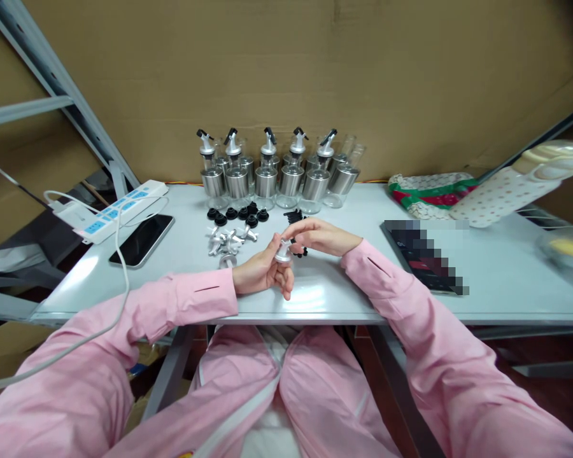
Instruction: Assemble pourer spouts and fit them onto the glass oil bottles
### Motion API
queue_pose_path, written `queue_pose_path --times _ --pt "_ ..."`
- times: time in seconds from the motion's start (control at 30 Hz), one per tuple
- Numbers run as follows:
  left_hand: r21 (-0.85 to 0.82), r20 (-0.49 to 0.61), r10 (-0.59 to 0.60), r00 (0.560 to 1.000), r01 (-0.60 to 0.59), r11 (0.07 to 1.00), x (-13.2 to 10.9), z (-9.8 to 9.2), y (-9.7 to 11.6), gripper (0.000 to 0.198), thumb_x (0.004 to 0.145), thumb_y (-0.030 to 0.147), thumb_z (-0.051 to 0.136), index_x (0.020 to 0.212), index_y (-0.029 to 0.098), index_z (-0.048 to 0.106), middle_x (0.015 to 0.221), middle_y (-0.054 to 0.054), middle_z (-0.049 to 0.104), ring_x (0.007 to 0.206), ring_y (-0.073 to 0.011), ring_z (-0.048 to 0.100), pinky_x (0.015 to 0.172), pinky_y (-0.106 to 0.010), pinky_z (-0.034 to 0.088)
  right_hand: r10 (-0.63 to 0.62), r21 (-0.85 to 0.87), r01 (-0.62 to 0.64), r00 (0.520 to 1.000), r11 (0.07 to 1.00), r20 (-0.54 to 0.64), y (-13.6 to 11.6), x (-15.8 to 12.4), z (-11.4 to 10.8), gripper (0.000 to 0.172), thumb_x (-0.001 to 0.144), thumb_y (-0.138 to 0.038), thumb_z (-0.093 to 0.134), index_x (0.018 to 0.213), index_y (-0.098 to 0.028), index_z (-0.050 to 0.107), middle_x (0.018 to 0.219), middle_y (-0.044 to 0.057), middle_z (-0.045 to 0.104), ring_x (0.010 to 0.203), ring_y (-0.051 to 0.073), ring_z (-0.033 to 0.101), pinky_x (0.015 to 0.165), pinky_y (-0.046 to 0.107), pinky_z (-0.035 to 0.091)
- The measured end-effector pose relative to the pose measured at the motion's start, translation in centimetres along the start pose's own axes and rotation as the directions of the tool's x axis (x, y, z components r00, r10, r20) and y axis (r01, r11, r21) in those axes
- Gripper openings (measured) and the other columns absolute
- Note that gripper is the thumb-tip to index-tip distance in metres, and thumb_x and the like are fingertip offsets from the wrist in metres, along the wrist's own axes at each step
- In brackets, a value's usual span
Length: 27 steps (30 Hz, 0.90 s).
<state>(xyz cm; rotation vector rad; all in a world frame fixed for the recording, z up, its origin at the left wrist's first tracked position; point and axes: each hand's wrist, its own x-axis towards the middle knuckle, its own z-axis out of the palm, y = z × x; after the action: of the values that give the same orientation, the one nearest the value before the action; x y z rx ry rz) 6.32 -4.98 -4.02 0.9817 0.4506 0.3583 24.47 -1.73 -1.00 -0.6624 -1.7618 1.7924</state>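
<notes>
My left hand [261, 270] is closed around a silver pour spout [283, 253], held upright just above the table. From the right, my right hand [323, 236] reaches over with bent fingers meeting at the spout's top; a bit of black shows there, but what they pinch is too small to make out. Behind the right fingers lie small black flip caps [293, 216], partly hidden. Loose silver spout pieces [230, 242] are heaped beyond my left hand. Several black stoppers [232, 214] sit behind that heap.
Glass bottles with steel sleeves [266, 183] stand at the back, the front ones mostly topped with spouts. A phone [143, 240] and a power strip [124, 208] lie left. To the right are a dark flat object [410, 254], a patterned cloth [430, 191] and a plastic bowl [570, 251].
</notes>
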Motion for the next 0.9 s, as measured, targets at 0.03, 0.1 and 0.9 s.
queue_pose_path --times 0.03,0.1,0.9 --pt "0.010 0.017 -0.014 1.000 0.014 1.000 -0.04 0.03 0.05 0.064 0.075 0.078 0.020 0.071 0.017 0.041 0.050 -0.003 0.061 0.044 -0.0155 0.061 0.048 -0.024 0.046 -0.008 0.008 0.008 1.000 1.000 0.005 0.03 0.04 0.03 0.024 0.072 -0.024 0.064 0.090 -0.009 0.066 0.062 -0.001 0.056 0.056 0.007 0.047 0.054 0.021 0.036" --pt "0.024 0.035 -0.020 0.999 0.019 1.000 -0.17 0.14 0.16 0.064 0.074 0.078 0.023 0.074 0.017 0.042 0.050 -0.003 0.061 0.043 -0.0152 0.060 0.048 -0.023 0.046 -0.025 0.018 0.025 0.999 1.000 0.040 0.09 0.11 0.03 0.024 0.072 -0.026 0.064 0.090 -0.010 0.064 0.060 -0.002 0.054 0.056 0.007 0.048 0.054 0.021 0.037" --pt "-0.039 -0.142 0.140 0.980 -0.147 0.988 -0.30 0.90 0.30 0.034 0.075 0.039 0.064 0.094 0.016 0.048 0.069 -0.002 0.065 0.054 -0.0114 0.061 0.059 -0.023 0.047 -0.006 -0.220 -0.004 0.999 0.975 -0.046 -0.36 0.09 -0.09 0.037 0.081 -0.040 0.054 0.096 -0.008 0.066 0.053 -0.005 0.043 0.050 0.006 0.035 0.051 0.023 0.030"
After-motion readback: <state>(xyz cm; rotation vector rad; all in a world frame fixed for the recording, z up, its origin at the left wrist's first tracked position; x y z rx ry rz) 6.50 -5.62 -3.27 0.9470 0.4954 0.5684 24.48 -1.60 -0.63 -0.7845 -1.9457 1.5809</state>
